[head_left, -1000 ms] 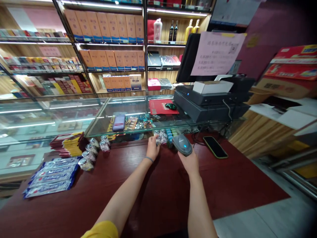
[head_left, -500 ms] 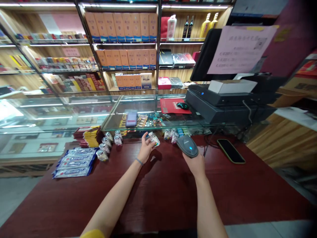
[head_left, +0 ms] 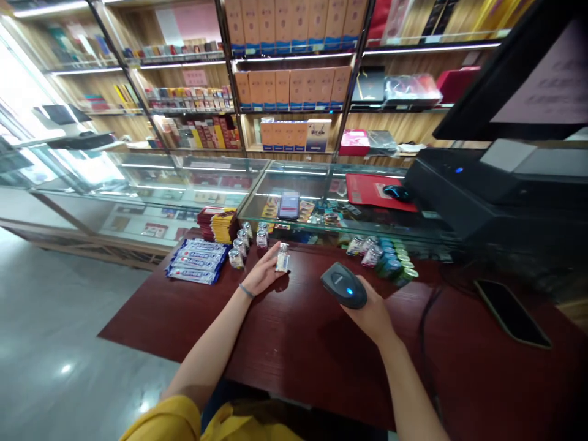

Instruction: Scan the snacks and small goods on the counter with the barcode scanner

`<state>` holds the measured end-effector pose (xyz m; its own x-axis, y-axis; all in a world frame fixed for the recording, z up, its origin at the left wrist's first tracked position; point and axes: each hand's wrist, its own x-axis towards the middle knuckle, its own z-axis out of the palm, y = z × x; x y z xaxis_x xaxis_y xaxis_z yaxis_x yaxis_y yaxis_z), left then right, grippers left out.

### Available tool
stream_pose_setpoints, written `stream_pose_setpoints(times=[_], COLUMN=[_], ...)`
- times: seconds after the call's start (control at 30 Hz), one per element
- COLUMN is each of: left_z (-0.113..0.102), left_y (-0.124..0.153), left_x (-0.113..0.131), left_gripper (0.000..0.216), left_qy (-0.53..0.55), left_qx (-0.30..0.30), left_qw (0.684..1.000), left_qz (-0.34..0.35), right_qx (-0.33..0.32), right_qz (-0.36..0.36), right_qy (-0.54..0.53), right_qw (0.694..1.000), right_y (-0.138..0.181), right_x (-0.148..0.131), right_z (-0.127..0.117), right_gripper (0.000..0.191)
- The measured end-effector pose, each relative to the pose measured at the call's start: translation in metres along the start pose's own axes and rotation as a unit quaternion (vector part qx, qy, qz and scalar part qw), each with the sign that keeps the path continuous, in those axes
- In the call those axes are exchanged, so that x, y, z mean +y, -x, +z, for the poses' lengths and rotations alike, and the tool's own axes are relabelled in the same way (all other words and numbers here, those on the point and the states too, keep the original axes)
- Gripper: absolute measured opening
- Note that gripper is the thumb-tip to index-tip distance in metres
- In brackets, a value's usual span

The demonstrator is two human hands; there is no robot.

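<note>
Around a small clear bottle with a silver cap (head_left: pixel 283 260) my left hand (head_left: pixel 263 273) is closed, low over the dark red tabletop. A dark grey handheld barcode scanner (head_left: pixel 343 285) with a lit blue light is gripped in my right hand (head_left: pixel 373 312); its head points left toward the bottle. Left of my left hand stand several similar bottles (head_left: pixel 236 257) in a row. Beyond the scanner, several more capped bottles (head_left: pixel 371 255) lie grouped beside blue and green containers (head_left: pixel 390 264).
Blue-and-white packets (head_left: pixel 197 261) and stacked red and yellow packs (head_left: pixel 223 225) occupy the left of the table. A phone (head_left: pixel 512 312) lies at right, near a cable (head_left: pixel 427 343). A glass display counter (head_left: pixel 321 214) borders the far edge, carrying a red mat (head_left: pixel 367 188).
The view has swung left and down. My left hand has turned the bottle more upright, and the scanner has come closer to it, its head now turned left.
</note>
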<state>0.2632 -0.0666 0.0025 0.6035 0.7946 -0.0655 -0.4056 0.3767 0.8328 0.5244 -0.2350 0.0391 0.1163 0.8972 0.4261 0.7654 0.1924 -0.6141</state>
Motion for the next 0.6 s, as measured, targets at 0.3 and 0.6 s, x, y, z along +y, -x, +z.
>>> stream_pose_setpoints(times=[0.3,0.6], left_z=[-0.005,-0.007], left_y=[-0.002,-0.011], left_x=[0.002,-0.002], left_gripper=[0.061,0.058], left_qy=[0.037,0.055], left_qx=[0.031,0.056], left_qw=[0.999,0.997], left_qz=[0.000,-0.011], right_qx=[-0.105,-0.105], right_qz=[-0.032,-0.053], right_qy=[0.097,0.114], right_qw=[0.989,0.987], right_y=[0.006,0.006], right_x=[-0.013,-0.017], right_z=[0.019,0.020], right_gripper=[0.042,0.031])
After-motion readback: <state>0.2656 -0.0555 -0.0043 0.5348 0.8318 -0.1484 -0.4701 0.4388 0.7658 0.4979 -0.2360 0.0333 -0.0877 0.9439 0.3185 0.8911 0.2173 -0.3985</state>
